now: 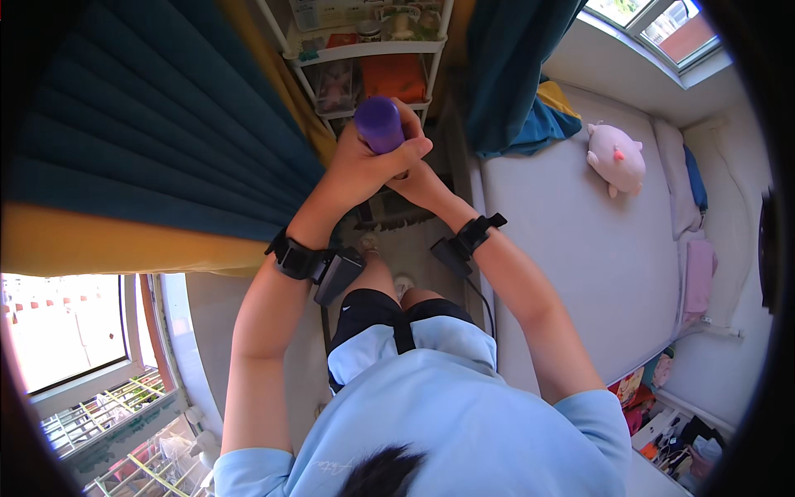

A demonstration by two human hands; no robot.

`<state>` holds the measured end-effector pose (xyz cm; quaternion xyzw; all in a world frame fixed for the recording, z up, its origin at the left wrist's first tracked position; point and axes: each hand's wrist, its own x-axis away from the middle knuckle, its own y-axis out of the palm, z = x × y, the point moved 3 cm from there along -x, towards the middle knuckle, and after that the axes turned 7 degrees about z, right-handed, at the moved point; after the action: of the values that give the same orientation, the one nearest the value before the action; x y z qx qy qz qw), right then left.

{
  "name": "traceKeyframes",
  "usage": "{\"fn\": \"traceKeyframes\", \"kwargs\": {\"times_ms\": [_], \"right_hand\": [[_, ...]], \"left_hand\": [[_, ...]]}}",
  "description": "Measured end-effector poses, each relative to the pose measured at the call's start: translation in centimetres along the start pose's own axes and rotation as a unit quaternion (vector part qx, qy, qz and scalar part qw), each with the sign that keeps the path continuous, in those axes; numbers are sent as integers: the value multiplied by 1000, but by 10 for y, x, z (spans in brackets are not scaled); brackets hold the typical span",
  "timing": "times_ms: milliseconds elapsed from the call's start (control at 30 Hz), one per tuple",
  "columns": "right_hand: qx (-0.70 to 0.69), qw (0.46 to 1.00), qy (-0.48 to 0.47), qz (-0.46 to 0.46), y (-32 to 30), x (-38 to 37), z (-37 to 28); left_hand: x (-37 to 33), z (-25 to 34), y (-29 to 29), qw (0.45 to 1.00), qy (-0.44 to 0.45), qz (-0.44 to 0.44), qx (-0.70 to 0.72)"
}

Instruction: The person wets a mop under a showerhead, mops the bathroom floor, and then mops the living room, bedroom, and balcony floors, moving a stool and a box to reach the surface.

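A purple cylindrical bottle [378, 124] with a smooth, rounded top points up towards me at the upper middle. My left hand [354, 166] is closed round it, with the thumb lying across its near side. Close below and to the right, my right hand [421, 185] is also closed at the bottle, its fingers partly hidden behind the left hand. The bottle's lower part is covered by both hands. Each wrist wears a black strap with a dark box-shaped device.
A white shelf rack [364, 51] with boxes and jars stands just beyond my hands. Blue and yellow curtains [166, 124] hang at the left. A bed [580, 240] with a pink plush toy [617, 159] fills the right, and a window [70, 331] is at lower left.
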<state>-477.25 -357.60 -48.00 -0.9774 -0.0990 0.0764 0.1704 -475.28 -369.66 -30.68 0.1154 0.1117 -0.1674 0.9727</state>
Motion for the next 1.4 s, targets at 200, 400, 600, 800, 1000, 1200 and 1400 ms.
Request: {"fn": "traceKeyframes", "kwargs": {"times_ms": [200, 400, 600, 800, 1000, 1200, 1400], "right_hand": [[-22, 998, -51, 22, 6, -2, -8], [-2, 999, 28, -27, 11, -15, 1], [-16, 998, -57, 6, 21, -11, 53], [3, 995, -90, 50, 22, -16, 33], [-2, 994, -101, 40, 16, -21, 57], [-24, 997, -73, 32, 26, -16, 28], [-23, 999, -42, 17, 29, -11, 29]], "left_hand": [[1, -2, -10, 1000, 24, 9, -16], [-6, 0, -16, 999, 4, 42, 5], [4, 5, -6, 999, 18, -33, -20], [3, 0, -13, 1000, -5, 9, 2], [0, 2, -4, 1000, -16, -19, -16], [1, -1, -18, 1000, 17, 14, -8], [12, 2, -20, 999, 6, -1, -34]]}}
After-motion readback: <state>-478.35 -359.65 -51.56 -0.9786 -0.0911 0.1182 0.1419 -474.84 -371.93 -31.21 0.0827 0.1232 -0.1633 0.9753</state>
